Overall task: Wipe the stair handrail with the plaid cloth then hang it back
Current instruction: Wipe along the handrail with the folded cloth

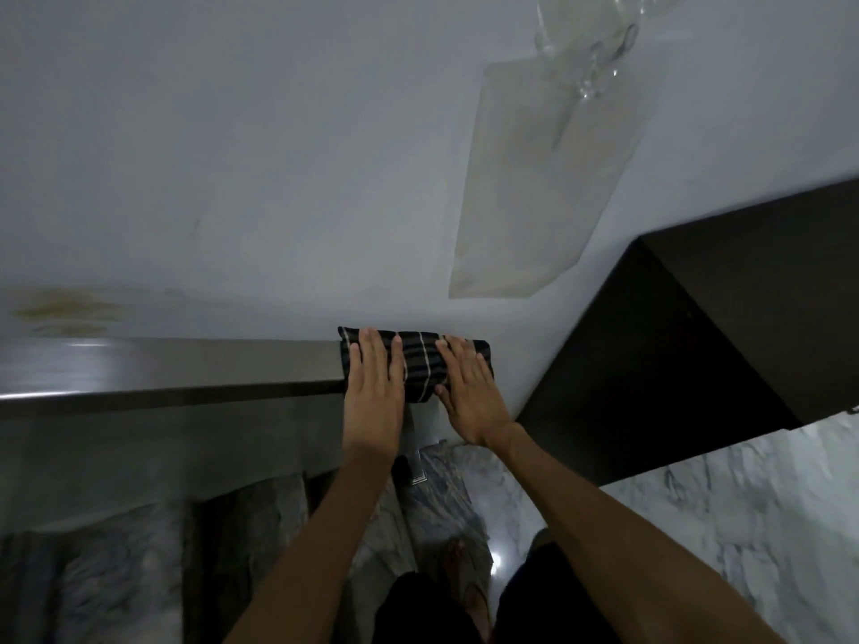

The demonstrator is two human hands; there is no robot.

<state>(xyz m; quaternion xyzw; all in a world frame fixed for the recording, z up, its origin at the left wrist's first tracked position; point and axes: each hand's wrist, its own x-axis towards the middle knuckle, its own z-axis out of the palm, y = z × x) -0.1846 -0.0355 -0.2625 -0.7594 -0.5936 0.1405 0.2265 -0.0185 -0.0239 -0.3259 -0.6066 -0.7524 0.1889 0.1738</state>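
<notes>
Now | cloth (420, 364) is lying draped over the right end of the handrail (176, 369), next to the white wall (232, 178) | left hand (374, 388) is pressing flat on it, fingers extended, clasping nothing | right hand (469, 392) is likewise resting palm-down on it, uncurled | dark cabinet (697, 341) is standing just right.

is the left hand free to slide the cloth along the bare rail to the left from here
Probably yes. The left hand lies flat on the plaid cloth, draped over the handrail. The rail's top to the left looks bare, with nothing blocking it.
</notes>
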